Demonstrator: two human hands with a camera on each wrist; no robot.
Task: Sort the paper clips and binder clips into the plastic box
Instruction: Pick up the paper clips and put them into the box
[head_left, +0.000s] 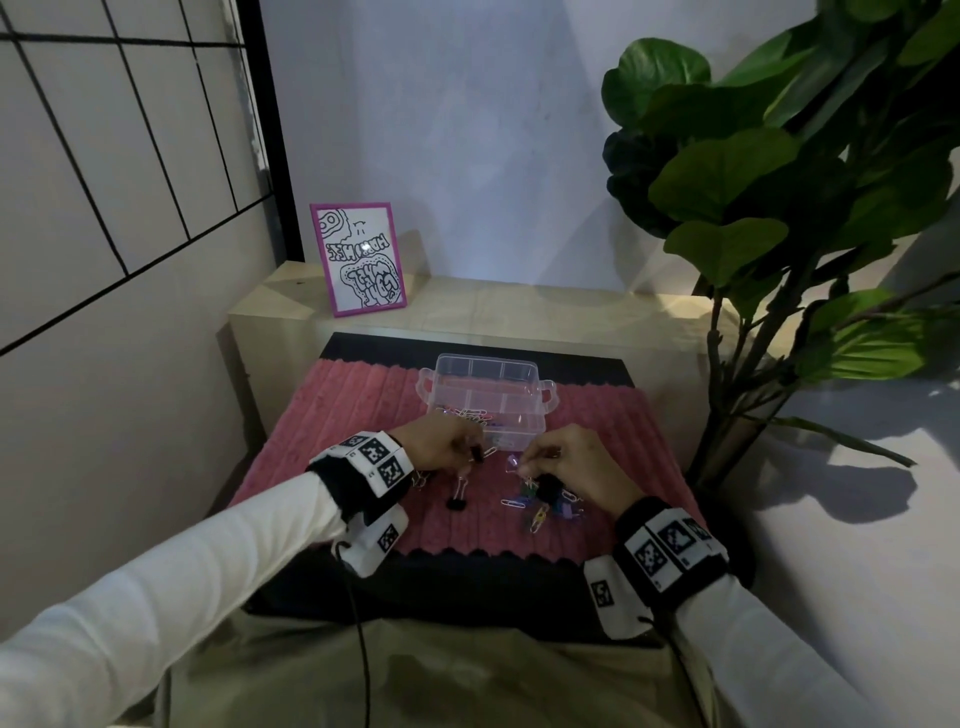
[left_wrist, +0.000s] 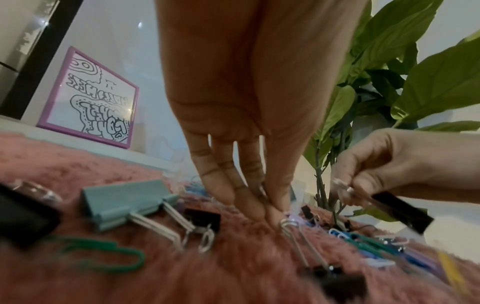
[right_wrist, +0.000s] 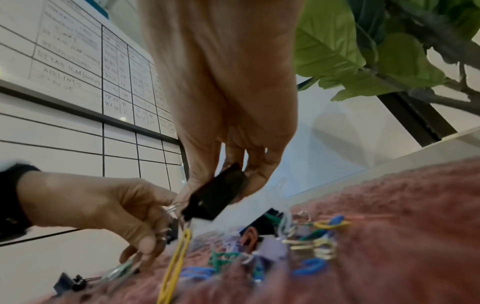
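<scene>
The clear plastic box (head_left: 485, 395) stands at the back of the pink mat (head_left: 363, 415), with paper clips in its front compartments. My left hand (left_wrist: 272, 216) pinches the silver wire handle of a small black binder clip (left_wrist: 335, 273) that lies on the mat. Just to its right, my right hand (right_wrist: 207, 197) grips another black binder clip (right_wrist: 218, 195) above a pile of coloured paper clips (right_wrist: 311, 232). A long yellow paper clip (right_wrist: 176, 261) dangles below that clip. On the mat to the left lie a teal binder clip (left_wrist: 124, 201) and a green paper clip (left_wrist: 103, 255).
A purple-framed drawing (head_left: 358, 260) leans on the pale shelf behind the mat. A large leafy plant (head_left: 779, 182) stands to the right, close to my right arm. A gridded whiteboard (head_left: 104, 156) covers the wall on the left. More binder clips lie near the mat's left side.
</scene>
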